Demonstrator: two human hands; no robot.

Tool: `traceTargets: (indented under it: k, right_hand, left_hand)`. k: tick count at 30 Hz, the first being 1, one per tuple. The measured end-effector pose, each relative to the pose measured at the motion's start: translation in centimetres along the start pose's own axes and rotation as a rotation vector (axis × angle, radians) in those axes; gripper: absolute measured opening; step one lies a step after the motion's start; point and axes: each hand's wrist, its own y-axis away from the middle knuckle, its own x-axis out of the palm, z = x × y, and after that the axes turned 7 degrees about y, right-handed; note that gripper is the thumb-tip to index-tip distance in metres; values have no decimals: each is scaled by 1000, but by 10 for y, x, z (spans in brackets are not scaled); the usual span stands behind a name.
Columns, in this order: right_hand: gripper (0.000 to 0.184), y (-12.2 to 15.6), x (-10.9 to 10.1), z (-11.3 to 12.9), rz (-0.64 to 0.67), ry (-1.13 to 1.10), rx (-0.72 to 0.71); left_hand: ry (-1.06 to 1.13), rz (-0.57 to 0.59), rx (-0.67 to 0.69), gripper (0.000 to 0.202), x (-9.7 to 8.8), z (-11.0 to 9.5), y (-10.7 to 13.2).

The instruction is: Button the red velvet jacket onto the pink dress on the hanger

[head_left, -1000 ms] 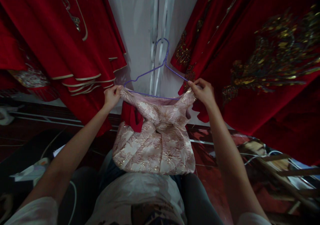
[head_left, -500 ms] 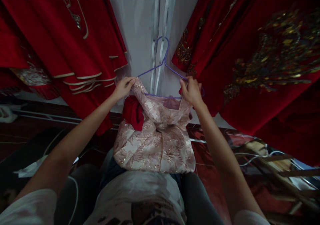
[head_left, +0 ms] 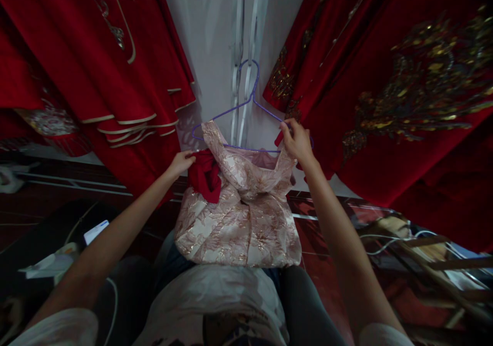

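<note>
A pale pink brocade garment (head_left: 239,217) with gold threads hangs in front of me on a thin purple wire hanger (head_left: 246,104). My right hand (head_left: 296,141) is closed on the garment's right shoulder, up against the hanger's right arm. My left hand (head_left: 180,164) is lower, with its fingers pinched on the red fabric piece (head_left: 206,176) bunched at the garment's left side. The garment's left shoulder lies over the hanger's left end with no hand on it. The lower hem rests against my lap.
Red velvet garments with gold embroidery hang on the left (head_left: 96,53) and the right (head_left: 404,89). A white wall (head_left: 215,38) with hanging white straps (head_left: 242,53) is behind the hanger. Wooden pieces and cables (head_left: 416,248) lie at the right, papers (head_left: 50,264) at the left on a dark red floor.
My left hand let go of the garment's left shoulder and dropped to the red fabric piece. My right hand stayed at the right shoulder by the hanger.
</note>
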Motion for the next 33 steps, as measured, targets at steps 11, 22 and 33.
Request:
traceTargets:
  k: [11,22,33]
  right_hand:
    - [47,-2,-2,3,0,-88,13]
    - [51,-4,-14,5,23,-118,18]
    - [55,-8,-13,1,12,-130,8]
  left_hand:
    - [-193,118,105,48,2,-17,5]
    - [-208,109,97,25,-13,-24,-20]
    - [160,4,-75,26,-29,-51,-39]
